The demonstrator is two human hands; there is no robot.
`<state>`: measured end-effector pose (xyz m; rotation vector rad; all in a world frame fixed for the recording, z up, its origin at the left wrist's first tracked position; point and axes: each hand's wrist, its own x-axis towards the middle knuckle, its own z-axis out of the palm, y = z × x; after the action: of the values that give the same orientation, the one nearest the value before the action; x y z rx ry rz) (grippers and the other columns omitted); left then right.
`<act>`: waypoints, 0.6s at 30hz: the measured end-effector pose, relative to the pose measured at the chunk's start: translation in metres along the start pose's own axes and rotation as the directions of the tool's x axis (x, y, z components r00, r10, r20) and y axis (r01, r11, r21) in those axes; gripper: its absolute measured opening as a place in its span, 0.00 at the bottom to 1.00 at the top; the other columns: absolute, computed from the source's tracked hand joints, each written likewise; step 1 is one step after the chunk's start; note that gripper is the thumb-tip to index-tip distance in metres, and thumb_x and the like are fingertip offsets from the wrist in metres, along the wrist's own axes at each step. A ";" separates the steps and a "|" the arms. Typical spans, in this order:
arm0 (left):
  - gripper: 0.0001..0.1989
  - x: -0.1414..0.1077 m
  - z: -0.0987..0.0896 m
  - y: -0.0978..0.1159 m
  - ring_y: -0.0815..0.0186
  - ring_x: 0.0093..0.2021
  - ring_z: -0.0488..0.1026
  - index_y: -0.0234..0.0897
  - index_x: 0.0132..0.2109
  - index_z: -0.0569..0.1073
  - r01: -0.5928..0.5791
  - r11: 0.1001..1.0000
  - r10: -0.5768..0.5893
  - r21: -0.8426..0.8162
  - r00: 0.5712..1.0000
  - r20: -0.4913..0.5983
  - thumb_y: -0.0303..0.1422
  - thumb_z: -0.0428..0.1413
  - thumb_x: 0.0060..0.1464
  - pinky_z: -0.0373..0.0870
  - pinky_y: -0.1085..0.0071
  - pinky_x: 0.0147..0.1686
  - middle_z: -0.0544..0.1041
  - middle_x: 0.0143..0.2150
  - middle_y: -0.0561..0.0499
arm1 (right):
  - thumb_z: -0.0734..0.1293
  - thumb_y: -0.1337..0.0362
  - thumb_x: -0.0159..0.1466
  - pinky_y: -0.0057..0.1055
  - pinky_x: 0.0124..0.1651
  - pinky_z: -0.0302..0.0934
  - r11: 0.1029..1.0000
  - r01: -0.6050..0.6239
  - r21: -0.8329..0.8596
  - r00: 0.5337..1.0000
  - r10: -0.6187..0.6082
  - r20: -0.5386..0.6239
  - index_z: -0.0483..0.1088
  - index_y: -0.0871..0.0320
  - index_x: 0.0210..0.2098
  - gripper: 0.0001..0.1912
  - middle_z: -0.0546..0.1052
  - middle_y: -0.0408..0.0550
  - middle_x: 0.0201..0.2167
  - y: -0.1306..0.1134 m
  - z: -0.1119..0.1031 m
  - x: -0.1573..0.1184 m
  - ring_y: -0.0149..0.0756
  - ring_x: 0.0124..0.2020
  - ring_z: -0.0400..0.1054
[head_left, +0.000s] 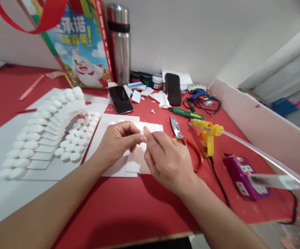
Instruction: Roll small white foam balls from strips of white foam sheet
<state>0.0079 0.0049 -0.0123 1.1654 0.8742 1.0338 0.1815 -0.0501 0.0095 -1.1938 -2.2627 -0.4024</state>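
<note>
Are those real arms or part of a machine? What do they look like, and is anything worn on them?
They are a person's own, with no cables or machine parts. The left hand and right hand are ungloved. Both forearms are bare, with no sleeve in view, and I see no watch, bracelet or ring.

– Where do both hands meet?
– The left hand point(121, 141) and right hand point(168, 157) meet above white sheets point(113, 166).
– And the glue gun point(207, 134)?
– Towards the worktop's point(139, 207) right edge, beside the scissors point(197, 155).
</note>
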 end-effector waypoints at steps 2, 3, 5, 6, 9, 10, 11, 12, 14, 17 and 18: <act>0.11 0.001 0.000 0.001 0.75 0.20 0.66 0.34 0.29 0.75 0.013 0.999 -0.013 -0.048 1.000 -0.001 0.32 0.70 0.48 0.63 0.77 0.22 0.73 0.22 0.57 | 0.57 0.69 0.72 0.36 0.28 0.66 1.000 -0.020 -0.003 0.999 0.020 0.035 0.65 0.70 0.64 0.23 0.79 0.56 0.40 -0.002 0.001 0.000 0.42 0.36 0.72; 0.12 0.002 0.001 0.001 0.75 0.20 0.66 0.34 0.29 0.75 0.019 0.997 -0.019 -0.076 1.000 0.001 0.33 0.70 0.48 0.63 0.77 0.22 0.73 0.21 0.57 | 0.57 0.69 0.72 0.36 0.28 0.66 1.000 -0.027 -0.004 0.998 0.027 0.050 0.62 0.69 0.67 0.25 0.78 0.56 0.40 -0.002 0.002 0.000 0.42 0.36 0.72; 0.14 0.003 0.002 0.001 0.75 0.20 0.66 0.34 0.28 0.75 0.033 0.991 -0.032 -0.130 0.999 0.011 0.35 0.71 0.48 0.64 0.77 0.23 0.73 0.21 0.56 | 0.56 0.69 0.72 0.36 0.27 0.65 1.000 -0.031 -0.003 0.997 0.031 0.075 0.56 0.67 0.71 0.29 0.77 0.55 0.39 -0.003 0.002 0.000 0.43 0.36 0.71; 0.15 0.003 0.002 0.002 0.75 0.20 0.66 0.34 0.28 0.74 0.040 0.987 -0.038 -0.156 0.999 0.016 0.36 0.71 0.48 0.64 0.77 0.23 0.72 0.21 0.56 | 0.56 0.69 0.72 0.35 0.26 0.65 1.000 -0.028 0.000 0.996 0.028 0.083 0.54 0.66 0.72 0.30 0.77 0.54 0.39 -0.003 0.002 0.000 0.42 0.36 0.70; 0.18 0.003 0.005 0.004 0.75 0.20 0.64 0.33 0.25 0.72 0.069 0.971 -0.063 -0.230 0.998 0.032 0.38 0.73 0.45 0.62 0.77 0.22 0.70 0.20 0.56 | 0.57 0.70 0.71 0.35 0.27 0.66 0.998 -0.014 0.068 0.998 0.010 0.057 0.59 0.67 0.70 0.28 0.76 0.54 0.37 -0.003 0.001 -0.002 0.41 0.35 0.71; 0.19 0.003 0.006 0.005 0.76 0.20 0.63 0.33 0.25 0.72 0.078 0.965 -0.071 -0.251 0.997 0.036 0.38 0.73 0.44 0.62 0.77 0.22 0.70 0.19 0.56 | 0.57 0.70 0.71 0.34 0.29 0.67 0.991 -0.024 0.135 0.999 0.020 0.029 0.62 0.66 0.69 0.27 0.76 0.53 0.37 -0.002 0.000 -0.002 0.40 0.34 0.71; 0.19 0.003 0.006 0.006 0.76 0.20 0.63 0.33 0.24 0.72 0.085 0.959 -0.077 -0.269 0.996 0.038 0.38 0.74 0.43 0.61 0.78 0.22 0.70 0.19 0.56 | 0.58 0.70 0.71 0.33 0.31 0.68 0.974 -0.046 0.220 0.999 0.049 -0.009 0.65 0.65 0.67 0.25 0.76 0.53 0.37 -0.002 -0.001 -0.002 0.38 0.34 0.72; 0.19 0.003 0.006 0.006 0.76 0.20 0.63 0.33 0.24 0.72 0.089 0.955 -0.081 -0.283 0.996 0.039 0.38 0.74 0.42 0.61 0.78 0.22 0.70 0.20 0.56 | 0.59 0.70 0.71 0.33 0.34 0.69 0.946 -0.081 0.313 0.994 0.100 -0.046 0.69 0.63 0.64 0.23 0.77 0.52 0.38 -0.002 -0.002 -0.002 0.36 0.35 0.73; 0.18 0.003 0.006 0.007 0.76 0.20 0.64 0.33 0.25 0.73 0.090 0.949 -0.080 -0.303 0.996 0.046 0.36 0.74 0.42 0.62 0.78 0.22 0.71 0.20 0.56 | 0.62 0.70 0.70 0.31 0.37 0.70 0.855 -0.177 0.487 0.966 0.246 -0.082 0.75 0.59 0.56 0.18 0.78 0.50 0.38 -0.002 -0.005 -0.001 0.33 0.34 0.73; 0.13 0.003 0.005 0.006 0.75 0.20 0.65 0.34 0.28 0.76 0.086 0.949 -0.069 -0.303 0.995 0.065 0.34 0.73 0.44 0.63 0.77 0.22 0.73 0.21 0.56 | 0.67 0.67 0.69 0.29 0.32 0.66 0.566 -0.387 0.728 0.854 0.518 0.051 0.78 0.57 0.40 0.06 0.77 0.45 0.31 0.000 -0.006 0.004 0.30 0.29 0.70; 0.12 0.003 0.005 0.005 0.75 0.20 0.66 0.34 0.29 0.77 0.084 0.952 -0.066 -0.293 0.995 0.068 0.32 0.72 0.45 0.64 0.77 0.22 0.74 0.22 0.56 | 0.69 0.64 0.68 0.27 0.28 0.63 0.395 -0.446 0.803 0.794 0.589 0.151 0.76 0.57 0.37 0.05 0.76 0.43 0.27 0.001 -0.006 0.006 0.28 0.25 0.67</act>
<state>0.0123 0.0069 -0.0065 0.8983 0.6853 1.0237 0.1818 -0.0487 0.0175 -1.1769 -1.4431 0.7292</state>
